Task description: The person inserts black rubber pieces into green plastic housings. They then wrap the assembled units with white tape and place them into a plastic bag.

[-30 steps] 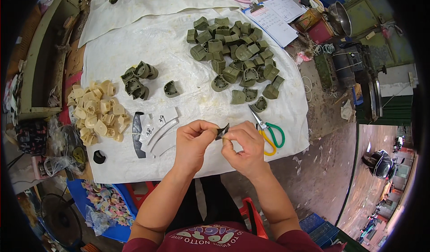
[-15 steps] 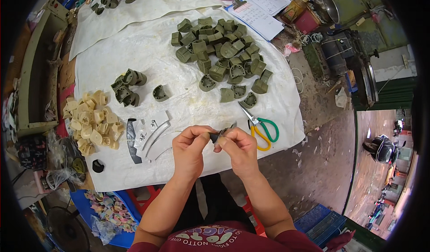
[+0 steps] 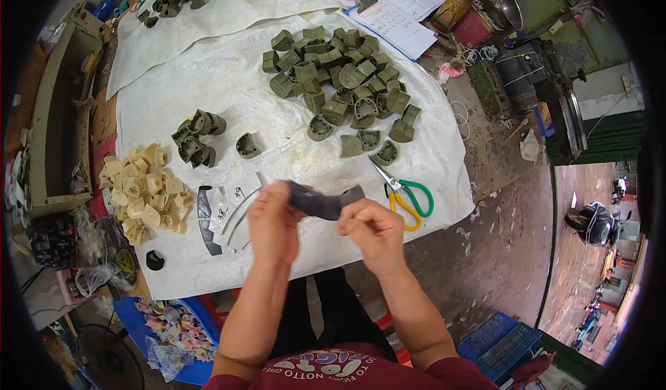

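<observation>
Over the table's near edge, my left hand (image 3: 272,220) is closed on one end of a curved black strip (image 3: 316,201) that looks like thin leather or fabric. Its other end reaches my right hand (image 3: 374,232), whose fingers are pinched at the strip's lower edge; the exact grip there is partly hidden. A similar black strip (image 3: 205,220) lies flat to the left, beside pale curved templates (image 3: 239,206) with handwriting. To the right rest scissors (image 3: 406,197) with one green and one yellow handle loop.
Olive-green shoe-heel-like blocks (image 3: 357,76) are heaped at the far middle, a smaller cluster (image 3: 198,137) at left. Cream pieces (image 3: 149,192) pile near the left edge. A clipboard (image 3: 399,19) lies at back right; a blue tub (image 3: 132,317) of scraps stands below the table.
The black strip, bunched between my fingertips before, is now spread out sideways. My left hand has moved left and blurred slightly; my right hand has shifted slightly.
</observation>
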`<state>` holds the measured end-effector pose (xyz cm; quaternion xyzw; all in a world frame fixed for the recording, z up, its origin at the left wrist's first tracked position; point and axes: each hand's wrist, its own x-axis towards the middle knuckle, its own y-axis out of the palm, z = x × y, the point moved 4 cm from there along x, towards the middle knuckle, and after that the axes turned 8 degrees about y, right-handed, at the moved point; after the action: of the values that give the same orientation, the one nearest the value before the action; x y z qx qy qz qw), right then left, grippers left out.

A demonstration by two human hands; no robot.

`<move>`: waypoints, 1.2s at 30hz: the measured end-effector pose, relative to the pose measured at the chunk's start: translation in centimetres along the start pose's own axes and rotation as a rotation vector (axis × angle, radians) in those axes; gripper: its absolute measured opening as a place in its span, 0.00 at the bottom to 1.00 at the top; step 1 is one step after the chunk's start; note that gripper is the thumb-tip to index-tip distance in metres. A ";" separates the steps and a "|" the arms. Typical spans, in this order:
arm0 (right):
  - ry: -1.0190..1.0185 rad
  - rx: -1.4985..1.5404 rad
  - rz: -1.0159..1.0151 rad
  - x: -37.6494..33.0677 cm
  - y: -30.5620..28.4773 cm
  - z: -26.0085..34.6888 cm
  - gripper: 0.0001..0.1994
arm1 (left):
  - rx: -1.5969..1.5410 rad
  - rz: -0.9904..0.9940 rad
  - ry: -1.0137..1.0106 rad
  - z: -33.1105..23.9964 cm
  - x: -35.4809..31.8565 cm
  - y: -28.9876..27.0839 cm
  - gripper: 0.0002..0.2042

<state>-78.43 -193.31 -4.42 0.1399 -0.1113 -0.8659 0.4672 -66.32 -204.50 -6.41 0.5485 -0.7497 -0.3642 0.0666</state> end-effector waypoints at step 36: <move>0.048 -0.042 -0.159 -1.0 4.5 -0.4 0.08 | 0.088 0.606 -0.260 -2.4 -2.5 2.5 0.32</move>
<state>-74.26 -194.87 -3.23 0.1594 -0.0704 -0.8987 0.4024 -66.05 -203.11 -2.37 0.2519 -0.8960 -0.3621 0.0517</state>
